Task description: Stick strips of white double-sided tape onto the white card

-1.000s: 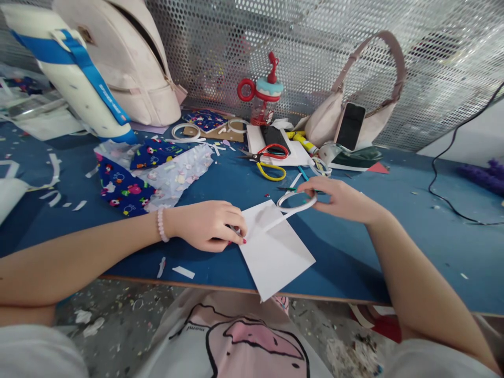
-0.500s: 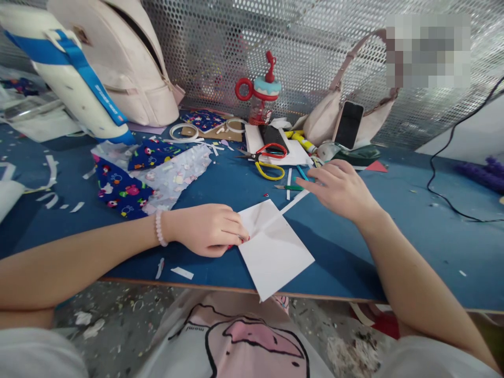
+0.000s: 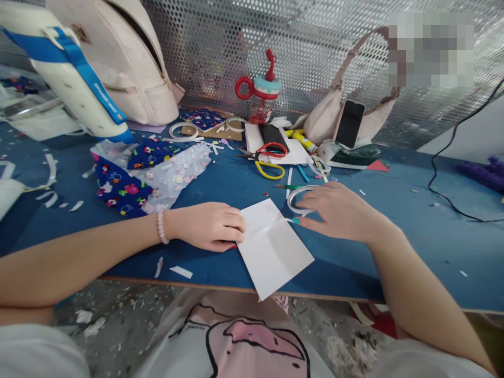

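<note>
A square white card lies turned cornerwise at the table's front edge, one corner overhanging. My left hand is closed at its left corner, fingers curled over the edge; a bit of red shows beneath them. My right hand grips a roll of white double-sided tape beside the card's upper right edge. From the roll a short strip of tape runs onto the card, with my right thumb close to it. Just beyond the roll lies a green-handled craft knife.
Scissors with red and yellow handles lie farther back. Crumpled blue patterned paper sits left, amid white scraps. A tumbler, phone, handbag, backpack and large bottle line the back.
My right hand has come nearer, bringing the tape roll down to the card's edge, so the free tape between them is shorter. My left hand stays at the corner, shifted slightly.
</note>
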A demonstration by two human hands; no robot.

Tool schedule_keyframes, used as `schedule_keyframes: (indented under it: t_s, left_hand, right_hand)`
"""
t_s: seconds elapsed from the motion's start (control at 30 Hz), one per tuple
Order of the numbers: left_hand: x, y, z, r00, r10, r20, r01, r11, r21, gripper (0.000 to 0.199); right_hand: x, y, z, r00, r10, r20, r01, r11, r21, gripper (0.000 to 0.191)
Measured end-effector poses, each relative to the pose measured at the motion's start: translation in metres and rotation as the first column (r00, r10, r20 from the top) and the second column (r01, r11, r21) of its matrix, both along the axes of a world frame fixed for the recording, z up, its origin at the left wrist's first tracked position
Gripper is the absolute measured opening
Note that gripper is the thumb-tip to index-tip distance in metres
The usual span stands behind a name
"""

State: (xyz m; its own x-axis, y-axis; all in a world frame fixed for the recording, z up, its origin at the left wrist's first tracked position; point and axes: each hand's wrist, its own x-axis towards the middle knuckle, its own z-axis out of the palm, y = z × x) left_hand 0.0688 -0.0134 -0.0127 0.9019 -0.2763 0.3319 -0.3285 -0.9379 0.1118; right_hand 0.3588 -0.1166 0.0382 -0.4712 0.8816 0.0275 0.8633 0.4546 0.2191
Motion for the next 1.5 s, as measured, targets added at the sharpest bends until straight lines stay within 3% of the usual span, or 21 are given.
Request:
schedule_keyframes:
  t_s: [0.17, 0.37, 0.47, 0.6, 0.83, 0.97, 1.1, 1.17, 1.3, 1.4, 1.5]
  left_hand:
    - [0.001, 0.001, 0.000, 1.000, 0.009, -0.002, -0.009, 1.000, -0.024, 0.014]
    - [0.001, 0.001, 0.001, 1.000, 0.016, -0.004, -0.016, 1.000, -0.023, 0.010]
    - [0.001, 0.001, 0.001, 1.000, 0.018, 0.012, -0.017, 1.000, -0.018, 0.008]
    - [0.001, 0.002, 0.001, 1.000, 0.025, 0.013, -0.024, 1.000, -0.007, 0.010]
    - [0.000, 0.002, 0.000, 0.999, 0.046, -0.026, -0.047, 0.998, -0.033, 0.014]
    - [0.002, 0.003, 0.001, 0.998, 0.035, -0.044, -0.041, 0.987, -0.153, 0.012]
    - [0.004, 0.007, 0.003, 0.988, 0.018, -0.156, -0.076, 0.924, -0.375, 0.014]
    - [0.005, 0.009, 0.003, 0.980, 0.011, -0.200, -0.097, 0.899, -0.427, 0.015]
    - [0.007, 0.005, 0.003, 0.968, 0.038, -0.250, -0.149, 0.885, -0.441, 0.013]
    - [0.008, 0.000, 0.004, 0.961, 0.095, -0.261, -0.200, 0.890, -0.410, 0.006]
    - [0.008, -0.004, 0.004, 0.947, 0.144, -0.288, -0.250, 0.892, -0.376, 0.013]
  right_hand:
    - [-0.024, -0.003, -0.009, 0.992, -0.026, 0.121, 0.014, 0.995, 0.097, 0.023]
    - [-0.034, -0.011, -0.014, 0.992, -0.039, 0.117, 0.028, 0.995, 0.091, 0.021]
    - [-0.037, -0.008, -0.016, 1.000, 0.022, -0.013, -0.021, 0.994, 0.105, 0.020]
    - [-0.044, -0.004, -0.024, 0.956, 0.121, -0.267, -0.143, 0.988, -0.064, 0.015]
    - [-0.057, 0.001, -0.041, 0.809, -0.066, -0.584, -0.075, 0.974, -0.214, 0.010]
    - [-0.068, 0.002, -0.044, 0.769, -0.076, -0.635, -0.104, 0.965, -0.242, 0.007]
    - [-0.079, 0.003, -0.044, 0.756, -0.067, -0.651, -0.106, 0.969, -0.223, 0.008]
    - [-0.082, 0.004, -0.046, 0.729, -0.074, -0.680, -0.106, 0.970, -0.220, 0.009]
    - [-0.083, 0.005, -0.051, 0.658, -0.088, -0.748, -0.141, 0.961, -0.237, 0.014]
    - [-0.082, 0.005, -0.054, 0.617, -0.036, -0.786, -0.183, 0.965, -0.188, 0.013]
    - [-0.082, 0.004, -0.056, 0.598, 0.025, -0.801, -0.217, 0.967, -0.132, 0.014]
